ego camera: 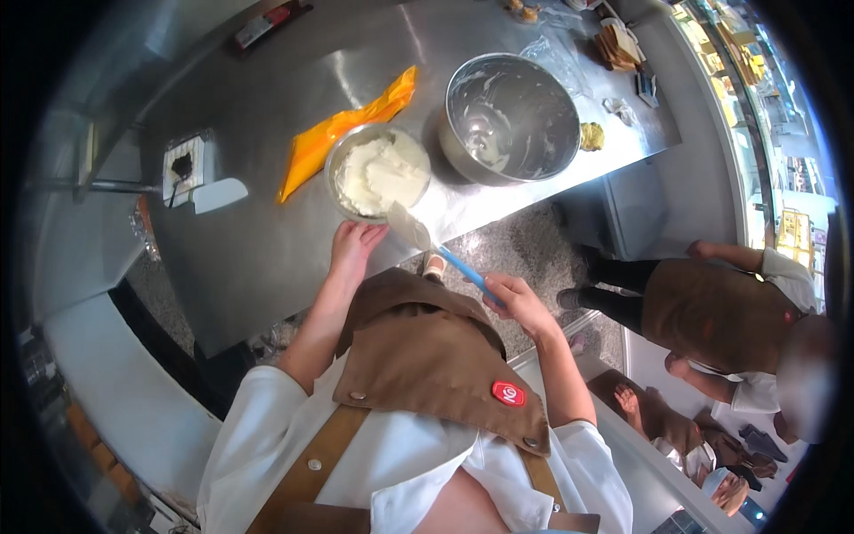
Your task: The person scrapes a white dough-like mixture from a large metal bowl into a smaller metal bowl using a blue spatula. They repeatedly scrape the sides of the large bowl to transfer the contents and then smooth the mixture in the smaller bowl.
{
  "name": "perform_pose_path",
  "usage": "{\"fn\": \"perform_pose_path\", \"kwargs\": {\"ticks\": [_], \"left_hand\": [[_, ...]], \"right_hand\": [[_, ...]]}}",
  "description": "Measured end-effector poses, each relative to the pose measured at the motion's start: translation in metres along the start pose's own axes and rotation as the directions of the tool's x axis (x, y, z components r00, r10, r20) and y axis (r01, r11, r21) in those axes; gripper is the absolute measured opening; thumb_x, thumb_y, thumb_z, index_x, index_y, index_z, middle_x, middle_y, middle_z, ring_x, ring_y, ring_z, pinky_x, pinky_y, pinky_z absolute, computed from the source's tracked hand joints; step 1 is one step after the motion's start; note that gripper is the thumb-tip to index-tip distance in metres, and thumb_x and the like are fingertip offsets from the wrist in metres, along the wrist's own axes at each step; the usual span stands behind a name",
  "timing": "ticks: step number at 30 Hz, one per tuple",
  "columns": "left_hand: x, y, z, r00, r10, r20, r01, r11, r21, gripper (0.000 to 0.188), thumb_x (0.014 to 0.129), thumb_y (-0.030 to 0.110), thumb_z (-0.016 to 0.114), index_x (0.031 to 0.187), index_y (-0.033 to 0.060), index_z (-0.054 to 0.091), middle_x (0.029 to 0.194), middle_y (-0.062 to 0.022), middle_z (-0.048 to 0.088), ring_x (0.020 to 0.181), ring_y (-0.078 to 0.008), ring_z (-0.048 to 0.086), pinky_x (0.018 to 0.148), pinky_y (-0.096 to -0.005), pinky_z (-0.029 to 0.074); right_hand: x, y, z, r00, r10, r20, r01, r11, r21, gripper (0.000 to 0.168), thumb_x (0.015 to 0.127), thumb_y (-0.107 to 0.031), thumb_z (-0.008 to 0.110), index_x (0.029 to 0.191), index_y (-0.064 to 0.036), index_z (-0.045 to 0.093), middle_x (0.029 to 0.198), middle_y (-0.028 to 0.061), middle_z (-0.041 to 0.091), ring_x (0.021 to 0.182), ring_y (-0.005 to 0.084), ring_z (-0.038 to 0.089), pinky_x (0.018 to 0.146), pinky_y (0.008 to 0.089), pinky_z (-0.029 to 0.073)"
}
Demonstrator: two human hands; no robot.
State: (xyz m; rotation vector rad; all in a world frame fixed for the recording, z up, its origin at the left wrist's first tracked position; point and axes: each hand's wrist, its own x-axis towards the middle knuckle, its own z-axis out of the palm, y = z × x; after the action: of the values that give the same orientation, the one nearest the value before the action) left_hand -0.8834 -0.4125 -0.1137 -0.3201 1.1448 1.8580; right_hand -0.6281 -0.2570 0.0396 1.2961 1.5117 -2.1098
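A small metal bowl holding a mound of white cream stands on the steel table before me. The fingers of my left hand are at its near rim, holding it; the thumb's contact is hard to make out. My right hand grips the blue handle of a spatula. Its pale, cream-smeared blade reaches the bowl's near right rim. Right of this bowl is a large steel mixing bowl, its inside streaked with cream. Behind the small bowl lies a long orange plastic bag.
At left on the steel table are a white scraper and a white tray with something dark. Bread slices, clear plastic film and a yellowish lump lie at right. A person in a brown apron stands to my right.
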Motion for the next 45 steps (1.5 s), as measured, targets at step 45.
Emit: {"fn": "perform_pose_path", "kwargs": {"ticks": [45], "left_hand": [[-0.014, 0.048, -0.021, 0.996, 0.047, -0.07, -0.032, 0.978, 0.205, 0.006, 0.096, 0.008, 0.043, 0.096, 0.0017, 0.043, 0.093, -0.019, 0.058, 0.087, -0.0311, 0.065, 0.084, -0.0425, 0.056]], "right_hand": [[0.067, 0.006, 0.007, 0.601, -0.797, 0.052, 0.267, 0.139, -0.954, 0.038, 0.086, -0.011, 0.061, 0.123, -0.015, 0.06, 0.075, 0.0081, 0.05, 0.067, 0.0258, 0.055, 0.056, 0.0379, 0.047]]}}
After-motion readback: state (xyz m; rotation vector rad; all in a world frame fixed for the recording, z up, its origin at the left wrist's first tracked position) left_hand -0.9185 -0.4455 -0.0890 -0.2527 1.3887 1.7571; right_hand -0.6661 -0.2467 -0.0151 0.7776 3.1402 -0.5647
